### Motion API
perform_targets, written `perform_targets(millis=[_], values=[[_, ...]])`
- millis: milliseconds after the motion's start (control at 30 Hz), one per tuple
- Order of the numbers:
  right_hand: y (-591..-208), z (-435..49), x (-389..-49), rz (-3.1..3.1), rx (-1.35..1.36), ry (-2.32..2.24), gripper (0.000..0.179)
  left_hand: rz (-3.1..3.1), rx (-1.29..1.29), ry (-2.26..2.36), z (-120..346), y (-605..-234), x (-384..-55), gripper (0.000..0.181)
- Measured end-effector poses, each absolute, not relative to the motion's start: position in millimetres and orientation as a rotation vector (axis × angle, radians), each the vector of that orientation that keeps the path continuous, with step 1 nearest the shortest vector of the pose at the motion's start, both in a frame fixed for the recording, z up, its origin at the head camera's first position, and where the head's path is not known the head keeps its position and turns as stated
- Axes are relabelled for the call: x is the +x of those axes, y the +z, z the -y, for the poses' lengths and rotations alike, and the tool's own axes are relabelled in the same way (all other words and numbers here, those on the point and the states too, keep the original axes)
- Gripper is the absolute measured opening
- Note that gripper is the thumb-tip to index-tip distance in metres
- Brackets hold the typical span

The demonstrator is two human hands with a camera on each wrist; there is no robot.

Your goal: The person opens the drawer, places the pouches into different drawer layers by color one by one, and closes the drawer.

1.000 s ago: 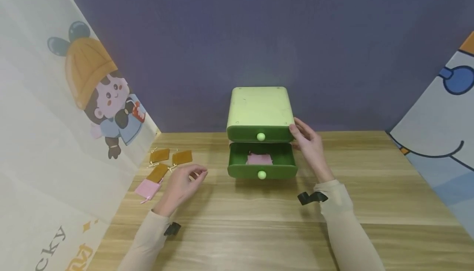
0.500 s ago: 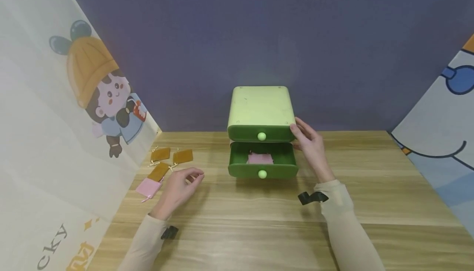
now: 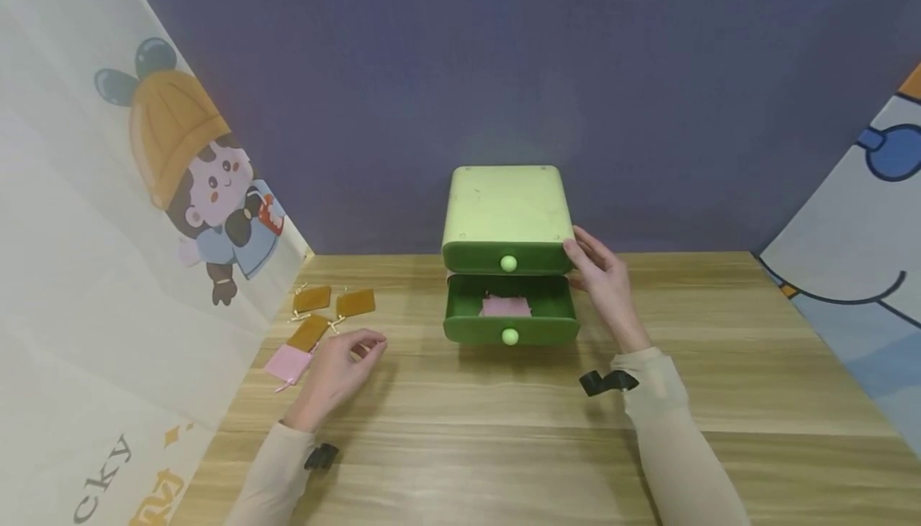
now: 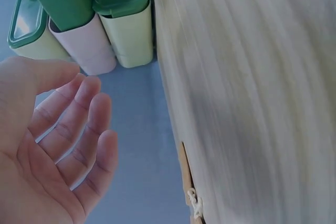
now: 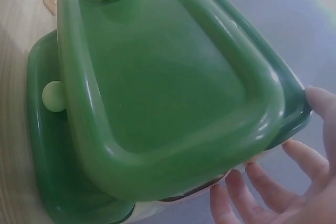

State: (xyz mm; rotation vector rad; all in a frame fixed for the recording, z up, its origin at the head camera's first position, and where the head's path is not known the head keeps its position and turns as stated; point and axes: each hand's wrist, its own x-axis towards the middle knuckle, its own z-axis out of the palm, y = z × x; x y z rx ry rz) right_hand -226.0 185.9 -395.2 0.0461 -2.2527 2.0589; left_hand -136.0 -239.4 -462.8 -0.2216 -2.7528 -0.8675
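Far across the table (image 3: pixel 460 446), a green cabinet (image 3: pixel 509 202) stands with its middle drawer (image 3: pixel 471 331) pulled out, the right hand (image 3: pixel 606 288) gripping the cabinet's right edge, the left hand (image 3: pixel 336 372) holding nothing. A pink pouch (image 3: pixel 506 307) shows inside, four pouches (image 3: pixel 308 334) at left; presumably loading is under way, next calling for a pinch-grasp there.
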Motion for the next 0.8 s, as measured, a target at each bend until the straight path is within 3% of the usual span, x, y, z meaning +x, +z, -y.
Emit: perform_targets(millis=[800], values=[[-394.5, -185.3, -223.8, 2.272, 0.045, 2.041, 0.072, 2.782, -0.046, -0.793, 275.3, -467.1, -129.3, 0.017]])
